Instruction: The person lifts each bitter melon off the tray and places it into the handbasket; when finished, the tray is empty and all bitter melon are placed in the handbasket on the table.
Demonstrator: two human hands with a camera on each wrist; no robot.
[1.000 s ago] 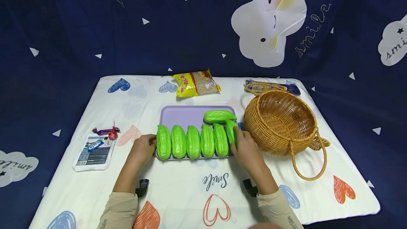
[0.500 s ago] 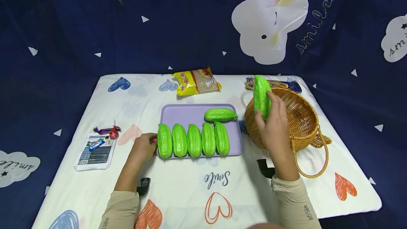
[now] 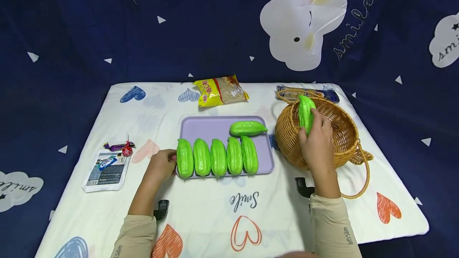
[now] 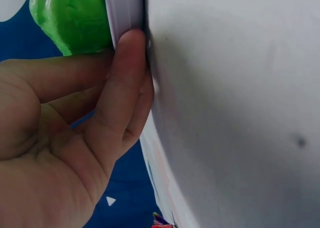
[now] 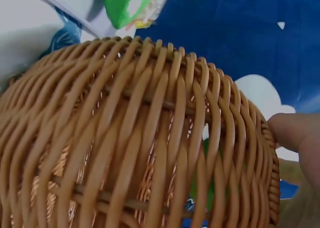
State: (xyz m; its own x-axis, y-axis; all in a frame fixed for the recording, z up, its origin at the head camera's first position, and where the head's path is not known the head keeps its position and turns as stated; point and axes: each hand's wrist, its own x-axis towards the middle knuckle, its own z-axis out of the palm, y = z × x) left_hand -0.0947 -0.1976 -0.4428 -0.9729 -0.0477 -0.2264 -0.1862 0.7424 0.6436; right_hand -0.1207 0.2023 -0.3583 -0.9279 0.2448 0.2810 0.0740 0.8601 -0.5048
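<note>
My right hand [image 3: 319, 144] grips a green bitter melon [image 3: 306, 111] upright over the opening of the wicker basket [image 3: 291, 144]. In the right wrist view the basket's woven wall [image 5: 135, 112] fills most of the picture, with the thumb at its rim and green showing through the gaps. My left hand [image 3: 161, 165] pinches the left edge of the lilac tray [image 3: 204, 128]; the left wrist view shows its fingers at the tray's rim [image 4: 125, 12]. On the tray stand several bitter melons [image 3: 202, 157] in a front row, and one more bitter melon [image 3: 248, 128] lies crosswise behind.
Behind the tray lies a yellow snack bag [image 3: 222, 90]. A clear and blue packet [image 3: 330, 94] sits behind the basket. To the left, a flat white packet [image 3: 107, 174] bears a small blue wrapper [image 3: 107, 163], with a red lollipop [image 3: 127, 149] and purple candy [image 3: 114, 147] beside it.
My right hand has taken the rightmost bitter melon from the tray's front row, carried it right, and lowered it towards the basket's opening. The left hand keeps its place at the tray's edge.
</note>
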